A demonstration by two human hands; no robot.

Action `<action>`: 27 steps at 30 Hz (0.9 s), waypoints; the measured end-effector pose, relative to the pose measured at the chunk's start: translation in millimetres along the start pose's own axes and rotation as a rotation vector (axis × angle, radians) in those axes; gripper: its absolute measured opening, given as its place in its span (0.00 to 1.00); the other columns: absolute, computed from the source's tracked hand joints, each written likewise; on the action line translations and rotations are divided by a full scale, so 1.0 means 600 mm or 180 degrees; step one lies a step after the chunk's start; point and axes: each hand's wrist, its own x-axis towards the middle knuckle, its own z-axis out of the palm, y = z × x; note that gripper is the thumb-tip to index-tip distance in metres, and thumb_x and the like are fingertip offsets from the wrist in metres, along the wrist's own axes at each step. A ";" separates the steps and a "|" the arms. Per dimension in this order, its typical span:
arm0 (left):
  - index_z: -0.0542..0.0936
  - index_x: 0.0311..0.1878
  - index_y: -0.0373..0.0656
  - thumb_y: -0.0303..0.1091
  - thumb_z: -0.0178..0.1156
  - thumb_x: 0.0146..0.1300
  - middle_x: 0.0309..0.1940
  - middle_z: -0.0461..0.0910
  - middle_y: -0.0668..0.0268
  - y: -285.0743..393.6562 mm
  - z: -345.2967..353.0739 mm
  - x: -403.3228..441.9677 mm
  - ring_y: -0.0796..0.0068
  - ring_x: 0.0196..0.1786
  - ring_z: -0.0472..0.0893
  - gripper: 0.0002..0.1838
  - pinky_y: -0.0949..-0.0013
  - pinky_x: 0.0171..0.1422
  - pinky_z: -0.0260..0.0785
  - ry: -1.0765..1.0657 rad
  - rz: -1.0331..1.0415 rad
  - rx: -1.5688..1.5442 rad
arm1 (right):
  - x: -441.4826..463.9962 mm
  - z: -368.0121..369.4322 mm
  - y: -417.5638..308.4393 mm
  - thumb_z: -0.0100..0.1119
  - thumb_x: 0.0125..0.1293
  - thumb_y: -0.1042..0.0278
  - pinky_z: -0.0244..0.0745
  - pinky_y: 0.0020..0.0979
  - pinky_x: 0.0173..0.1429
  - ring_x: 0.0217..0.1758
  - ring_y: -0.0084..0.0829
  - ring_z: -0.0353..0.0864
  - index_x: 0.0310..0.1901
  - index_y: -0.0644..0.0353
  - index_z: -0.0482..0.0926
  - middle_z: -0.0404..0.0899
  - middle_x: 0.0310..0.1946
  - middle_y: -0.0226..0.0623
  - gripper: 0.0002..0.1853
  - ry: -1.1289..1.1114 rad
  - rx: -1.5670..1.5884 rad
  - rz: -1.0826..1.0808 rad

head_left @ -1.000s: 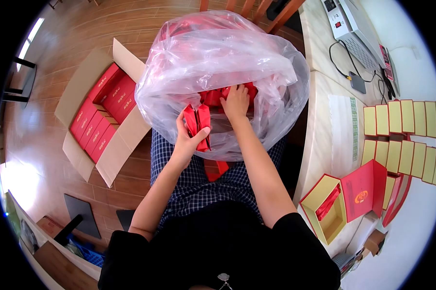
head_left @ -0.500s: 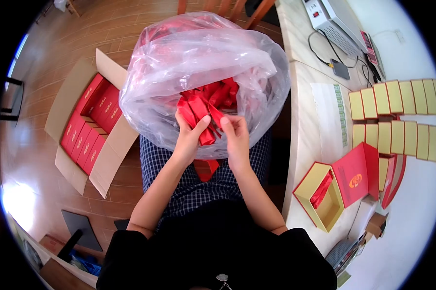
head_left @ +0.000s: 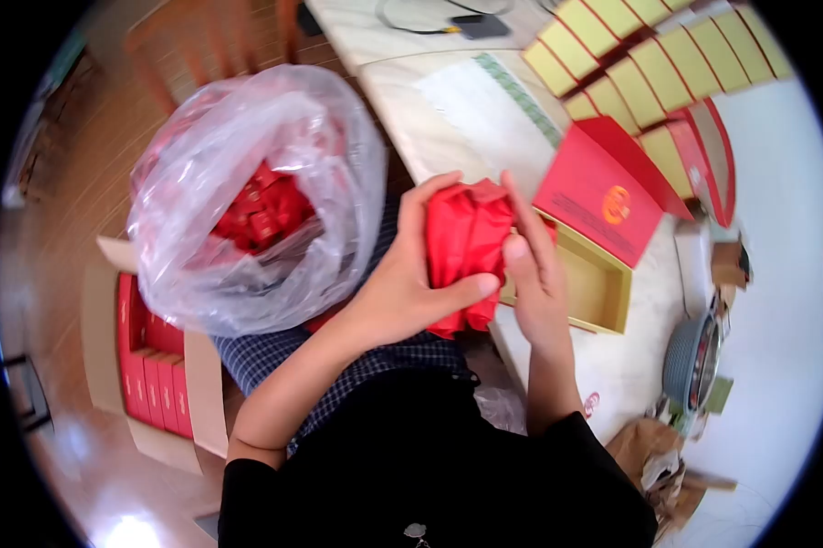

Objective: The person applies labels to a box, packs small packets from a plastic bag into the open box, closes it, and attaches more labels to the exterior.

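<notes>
Several red packets are held upright in a bundle between my two hands. My left hand is wrapped round their left side, its thumb across the front. On the right side of the bundle, my right hand presses with its fingers. Just behind my right hand lies an open gift box with a yellow inside and a red lid; the bundle and hand hide its left part. The clear plastic bag of red packets stands to the left.
Rows of yellow and red boxes stand at the table's back right. A white paper strip lies on the table. An open carton of red boxes is on the floor at left. A wooden chair stands behind the bag.
Both hands have left the bag and moved right with the red packets, now beside the open gift box. The view has turned toward the table.
</notes>
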 end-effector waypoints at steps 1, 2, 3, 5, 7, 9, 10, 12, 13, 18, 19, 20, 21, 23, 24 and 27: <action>0.48 0.73 0.41 0.35 0.71 0.57 0.64 0.63 0.51 -0.004 0.031 0.017 0.63 0.66 0.68 0.48 0.64 0.70 0.60 -0.0205 0.0024 -0.0099 | -0.010 -0.040 0.007 0.48 0.75 0.61 0.63 0.30 0.67 0.62 0.28 0.70 0.70 0.64 0.64 0.71 0.62 0.40 0.25 0.0137 -0.0340 -0.0129; 0.48 0.72 0.39 0.37 0.70 0.58 0.64 0.62 0.49 -0.001 0.063 0.032 0.59 0.65 0.69 0.48 0.62 0.69 0.62 -0.0353 -0.0016 -0.0070 | -0.021 -0.070 0.000 0.46 0.76 0.61 0.62 0.30 0.68 0.63 0.28 0.70 0.69 0.64 0.65 0.71 0.62 0.40 0.25 0.0310 -0.0247 -0.0018; 0.49 0.71 0.37 0.38 0.69 0.58 0.64 0.61 0.48 -0.008 0.096 0.050 0.56 0.66 0.68 0.47 0.60 0.68 0.63 -0.0502 -0.0036 -0.0208 | -0.031 -0.096 -0.008 0.45 0.76 0.60 0.61 0.29 0.68 0.64 0.28 0.70 0.68 0.65 0.65 0.71 0.63 0.40 0.25 0.0478 -0.0148 0.0070; 0.51 0.71 0.36 0.40 0.68 0.59 0.64 0.60 0.47 -0.026 0.153 0.080 0.53 0.66 0.67 0.45 0.58 0.68 0.64 -0.0727 0.0021 0.0069 | -0.047 -0.144 0.008 0.44 0.77 0.58 0.62 0.30 0.69 0.64 0.29 0.70 0.67 0.66 0.66 0.71 0.62 0.41 0.25 0.0800 -0.0198 0.0002; 0.49 0.71 0.36 0.41 0.64 0.63 0.66 0.55 0.46 -0.039 0.201 0.104 0.53 0.69 0.64 0.43 0.59 0.71 0.61 -0.0948 0.0214 0.0626 | -0.062 -0.185 0.020 0.42 0.77 0.56 0.62 0.31 0.68 0.64 0.30 0.70 0.67 0.67 0.66 0.71 0.62 0.43 0.26 0.1270 -0.0318 0.0033; 0.49 0.71 0.34 0.46 0.61 0.65 0.66 0.55 0.45 -0.063 0.237 0.121 0.50 0.70 0.63 0.42 0.57 0.71 0.60 -0.0987 0.0248 0.1107 | -0.072 -0.214 0.039 0.41 0.78 0.55 0.63 0.31 0.68 0.64 0.31 0.70 0.67 0.69 0.66 0.71 0.62 0.44 0.27 0.1447 -0.0290 0.0178; 0.51 0.70 0.32 0.50 0.58 0.67 0.65 0.56 0.43 -0.073 0.249 0.126 0.47 0.69 0.62 0.41 0.55 0.72 0.58 -0.0986 0.0125 0.1068 | -0.074 -0.225 0.054 0.41 0.78 0.54 0.63 0.31 0.68 0.65 0.31 0.69 0.66 0.69 0.66 0.71 0.62 0.44 0.27 0.1563 -0.0104 0.0294; 0.53 0.69 0.32 0.51 0.57 0.68 0.64 0.57 0.43 -0.096 0.254 0.136 0.46 0.68 0.62 0.40 0.53 0.72 0.56 -0.0916 0.0282 0.1610 | -0.077 -0.237 0.090 0.41 0.78 0.54 0.63 0.31 0.68 0.64 0.30 0.70 0.65 0.68 0.68 0.72 0.61 0.43 0.26 0.1702 0.0071 0.0430; 0.54 0.69 0.31 0.51 0.56 0.68 0.64 0.58 0.43 -0.111 0.254 0.137 0.45 0.67 0.62 0.39 0.52 0.72 0.55 -0.0837 0.0472 0.2106 | -0.080 -0.237 0.099 0.41 0.78 0.54 0.63 0.31 0.68 0.64 0.30 0.70 0.65 0.68 0.68 0.72 0.61 0.43 0.26 0.1716 0.0133 0.0460; 0.69 0.58 0.29 0.53 0.56 0.66 0.59 0.66 0.50 -0.121 0.236 0.126 0.51 0.61 0.65 0.32 0.54 0.66 0.54 -0.0448 0.0843 0.2877 | -0.080 -0.241 0.109 0.44 0.77 0.57 0.65 0.29 0.66 0.61 0.27 0.72 0.62 0.66 0.72 0.75 0.58 0.38 0.22 0.1322 0.0071 0.0804; 0.72 0.55 0.32 0.52 0.56 0.67 0.55 0.68 0.53 -0.118 0.233 0.127 0.54 0.58 0.66 0.29 0.55 0.64 0.55 -0.0384 0.0820 0.2852 | -0.079 -0.241 0.108 0.45 0.77 0.59 0.65 0.28 0.65 0.60 0.27 0.72 0.61 0.66 0.73 0.76 0.58 0.38 0.21 0.1189 0.0037 0.0885; 0.74 0.53 0.33 0.51 0.55 0.67 0.52 0.69 0.54 -0.113 0.231 0.129 0.55 0.56 0.67 0.26 0.55 0.62 0.56 -0.0325 0.0719 0.2912 | -0.080 -0.241 0.109 0.49 0.76 0.61 0.66 0.28 0.63 0.58 0.27 0.73 0.59 0.67 0.74 0.77 0.55 0.38 0.19 0.1217 0.0174 0.0912; 0.75 0.51 0.35 0.50 0.55 0.67 0.50 0.71 0.56 -0.109 0.230 0.133 0.56 0.54 0.67 0.24 0.55 0.61 0.56 -0.0263 0.0621 0.2972 | -0.081 -0.240 0.113 0.49 0.76 0.61 0.66 0.28 0.63 0.58 0.27 0.73 0.59 0.67 0.74 0.77 0.55 0.38 0.19 0.1231 0.0179 0.0938; 0.76 0.50 0.37 0.49 0.55 0.68 0.48 0.72 0.57 -0.112 0.230 0.137 0.56 0.52 0.68 0.23 0.55 0.59 0.57 -0.0263 0.0648 0.3046 | -0.083 -0.238 0.118 0.50 0.75 0.62 0.66 0.28 0.63 0.57 0.29 0.74 0.58 0.69 0.74 0.77 0.52 0.40 0.19 0.1269 -0.0402 0.0723; 0.77 0.49 0.38 0.49 0.54 0.68 0.46 0.73 0.58 -0.113 0.231 0.139 0.57 0.50 0.69 0.21 0.55 0.58 0.57 -0.0240 0.0698 0.3124 | -0.082 -0.239 0.120 0.52 0.74 0.62 0.66 0.28 0.61 0.54 0.30 0.74 0.57 0.69 0.75 0.78 0.49 0.41 0.19 0.1296 -0.0615 0.0526; 0.77 0.49 0.38 0.48 0.55 0.67 0.44 0.73 0.59 -0.114 0.231 0.142 0.58 0.48 0.69 0.21 0.56 0.55 0.58 -0.0311 0.0714 0.3230 | -0.082 -0.243 0.121 0.52 0.74 0.62 0.66 0.30 0.60 0.53 0.30 0.74 0.56 0.67 0.76 0.78 0.46 0.42 0.18 0.1294 -0.0846 0.0556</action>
